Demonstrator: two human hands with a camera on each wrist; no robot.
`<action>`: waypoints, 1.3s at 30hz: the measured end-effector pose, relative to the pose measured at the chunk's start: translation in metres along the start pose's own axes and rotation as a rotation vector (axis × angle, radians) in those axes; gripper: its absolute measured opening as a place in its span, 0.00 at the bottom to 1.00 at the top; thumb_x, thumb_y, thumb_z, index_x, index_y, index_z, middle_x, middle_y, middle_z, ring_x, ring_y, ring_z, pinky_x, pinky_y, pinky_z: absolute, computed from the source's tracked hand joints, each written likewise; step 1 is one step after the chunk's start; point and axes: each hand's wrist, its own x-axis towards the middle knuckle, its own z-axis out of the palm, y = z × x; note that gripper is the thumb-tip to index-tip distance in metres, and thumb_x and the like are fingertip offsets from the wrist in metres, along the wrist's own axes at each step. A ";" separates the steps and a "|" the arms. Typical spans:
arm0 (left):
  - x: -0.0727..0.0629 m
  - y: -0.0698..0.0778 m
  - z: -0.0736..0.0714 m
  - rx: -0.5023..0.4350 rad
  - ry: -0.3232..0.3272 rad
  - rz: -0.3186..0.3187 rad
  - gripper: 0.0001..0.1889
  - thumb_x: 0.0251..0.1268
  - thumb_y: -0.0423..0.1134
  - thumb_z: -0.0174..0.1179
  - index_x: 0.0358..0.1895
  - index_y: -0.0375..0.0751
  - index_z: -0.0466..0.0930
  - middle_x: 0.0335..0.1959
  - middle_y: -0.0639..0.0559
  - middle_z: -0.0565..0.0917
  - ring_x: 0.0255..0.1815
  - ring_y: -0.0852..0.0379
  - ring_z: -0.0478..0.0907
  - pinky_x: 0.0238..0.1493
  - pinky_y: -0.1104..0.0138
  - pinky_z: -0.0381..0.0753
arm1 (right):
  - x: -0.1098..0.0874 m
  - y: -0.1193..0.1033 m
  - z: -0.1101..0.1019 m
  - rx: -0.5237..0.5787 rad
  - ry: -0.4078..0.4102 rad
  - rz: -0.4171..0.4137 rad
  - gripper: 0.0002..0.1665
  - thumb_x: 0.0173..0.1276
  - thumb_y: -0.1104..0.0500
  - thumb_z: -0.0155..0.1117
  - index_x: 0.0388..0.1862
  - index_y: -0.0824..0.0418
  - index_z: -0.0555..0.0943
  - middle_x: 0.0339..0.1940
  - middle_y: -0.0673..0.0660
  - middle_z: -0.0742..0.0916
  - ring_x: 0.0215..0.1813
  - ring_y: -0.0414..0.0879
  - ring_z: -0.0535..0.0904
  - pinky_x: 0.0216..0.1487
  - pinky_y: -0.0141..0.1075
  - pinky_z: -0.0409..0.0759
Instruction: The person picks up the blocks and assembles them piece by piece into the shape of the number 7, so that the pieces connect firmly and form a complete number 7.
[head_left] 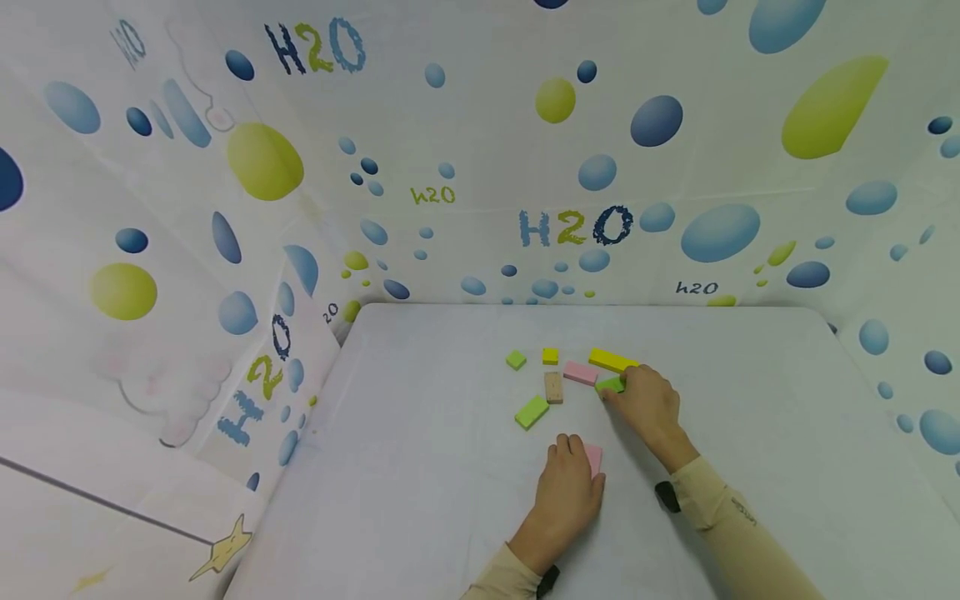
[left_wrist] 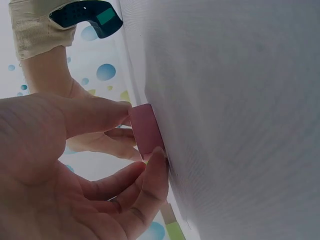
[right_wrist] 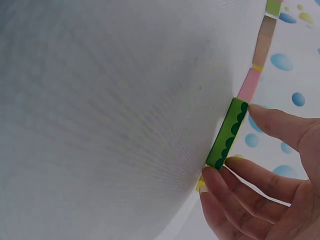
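Observation:
My left hand holds a pink block on the white table; in the left wrist view the thumb meets one end of the pink block and fingertips the other. Farther up and to the right, my right hand grips a green block between thumb and fingers. Seen from the right wrist, that green block has a dark green scalloped edge. Just beyond it lies a long yellow block, its right end overlapped by my right hand. A second pink block lies left of the gripped green one.
Left of these lie a wooden block, a small yellow block, a small green block and a longer green block. The white table meets a spotted cloth backdrop at its far edge.

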 end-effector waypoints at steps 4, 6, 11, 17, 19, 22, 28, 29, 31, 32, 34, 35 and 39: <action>0.001 0.002 0.001 0.008 0.010 -0.006 0.25 0.56 0.44 0.78 0.45 0.32 0.74 0.36 0.46 0.73 0.36 0.51 0.76 0.37 0.66 0.82 | 0.000 0.001 -0.001 0.002 -0.006 -0.007 0.29 0.62 0.46 0.79 0.45 0.71 0.87 0.39 0.65 0.87 0.34 0.54 0.82 0.30 0.48 0.82; 0.002 0.002 0.001 0.010 0.014 -0.007 0.25 0.56 0.43 0.79 0.45 0.32 0.74 0.36 0.46 0.72 0.36 0.51 0.76 0.36 0.67 0.83 | 0.000 0.001 -0.001 0.006 -0.008 -0.007 0.29 0.62 0.46 0.79 0.47 0.71 0.87 0.41 0.66 0.88 0.36 0.55 0.83 0.32 0.50 0.83; 0.001 0.004 0.003 0.023 0.012 -0.018 0.25 0.56 0.42 0.79 0.44 0.32 0.74 0.36 0.46 0.73 0.36 0.51 0.76 0.34 0.67 0.83 | -0.001 0.000 -0.002 0.019 -0.022 0.005 0.31 0.61 0.46 0.80 0.52 0.71 0.87 0.44 0.65 0.88 0.37 0.55 0.83 0.32 0.48 0.82; 0.000 0.004 0.006 0.036 0.027 -0.024 0.25 0.55 0.42 0.80 0.44 0.32 0.74 0.35 0.46 0.72 0.35 0.51 0.75 0.33 0.67 0.83 | -0.003 0.002 -0.003 0.036 -0.037 -0.015 0.32 0.60 0.47 0.81 0.54 0.69 0.87 0.41 0.61 0.87 0.34 0.52 0.78 0.27 0.40 0.74; 0.001 0.004 0.006 0.040 0.031 -0.026 0.26 0.54 0.42 0.80 0.44 0.32 0.74 0.35 0.46 0.72 0.35 0.51 0.75 0.33 0.67 0.83 | -0.003 0.002 -0.004 0.045 -0.043 -0.025 0.31 0.60 0.48 0.81 0.54 0.68 0.87 0.42 0.62 0.88 0.35 0.52 0.79 0.29 0.43 0.77; 0.001 0.006 0.003 0.043 0.023 -0.032 0.25 0.55 0.42 0.80 0.44 0.32 0.74 0.35 0.46 0.72 0.35 0.51 0.75 0.33 0.67 0.83 | -0.004 0.002 -0.004 0.053 -0.049 -0.038 0.31 0.59 0.48 0.82 0.54 0.68 0.88 0.44 0.62 0.90 0.38 0.53 0.82 0.34 0.46 0.81; 0.000 0.005 0.001 0.040 0.016 -0.037 0.26 0.54 0.42 0.80 0.45 0.32 0.74 0.35 0.46 0.73 0.35 0.51 0.75 0.34 0.67 0.83 | -0.004 0.003 -0.003 0.058 -0.060 -0.065 0.30 0.58 0.50 0.83 0.55 0.66 0.88 0.43 0.62 0.90 0.35 0.50 0.80 0.30 0.42 0.77; 0.000 0.005 0.001 0.043 0.014 -0.036 0.26 0.54 0.42 0.80 0.45 0.32 0.74 0.35 0.46 0.73 0.35 0.51 0.75 0.34 0.67 0.83 | -0.004 0.004 -0.003 0.059 -0.061 -0.075 0.30 0.58 0.50 0.83 0.54 0.66 0.89 0.44 0.62 0.90 0.34 0.50 0.79 0.29 0.41 0.76; 0.000 0.005 0.000 0.048 0.009 -0.034 0.26 0.55 0.43 0.80 0.45 0.32 0.74 0.35 0.46 0.73 0.35 0.51 0.75 0.35 0.67 0.83 | -0.005 0.004 -0.003 0.061 -0.060 -0.098 0.28 0.58 0.51 0.83 0.53 0.66 0.89 0.45 0.63 0.91 0.35 0.50 0.79 0.29 0.42 0.76; 0.000 0.005 0.000 0.050 0.007 -0.033 0.26 0.55 0.43 0.79 0.45 0.32 0.74 0.35 0.46 0.73 0.35 0.51 0.75 0.35 0.67 0.83 | -0.005 0.004 -0.003 0.062 -0.059 -0.110 0.28 0.58 0.52 0.83 0.53 0.66 0.89 0.46 0.64 0.91 0.36 0.50 0.80 0.31 0.43 0.78; 0.000 0.005 0.000 0.052 0.003 -0.032 0.26 0.56 0.43 0.79 0.45 0.32 0.74 0.35 0.46 0.73 0.35 0.51 0.76 0.35 0.67 0.83 | -0.006 0.004 -0.003 0.067 -0.063 -0.133 0.27 0.58 0.53 0.83 0.52 0.67 0.89 0.48 0.65 0.90 0.39 0.52 0.82 0.36 0.47 0.81; 0.000 0.004 0.000 0.051 0.001 -0.033 0.26 0.56 0.43 0.79 0.45 0.32 0.74 0.35 0.46 0.73 0.35 0.51 0.76 0.35 0.67 0.83 | -0.007 0.004 -0.003 0.069 -0.067 -0.144 0.27 0.58 0.53 0.83 0.52 0.67 0.89 0.50 0.66 0.90 0.41 0.53 0.83 0.39 0.49 0.83; 0.001 0.004 0.000 0.043 0.005 -0.036 0.26 0.55 0.43 0.79 0.44 0.32 0.73 0.35 0.46 0.73 0.35 0.51 0.76 0.35 0.67 0.84 | -0.008 0.003 -0.003 0.082 -0.089 -0.171 0.26 0.59 0.55 0.83 0.53 0.67 0.89 0.52 0.66 0.89 0.47 0.56 0.85 0.49 0.55 0.83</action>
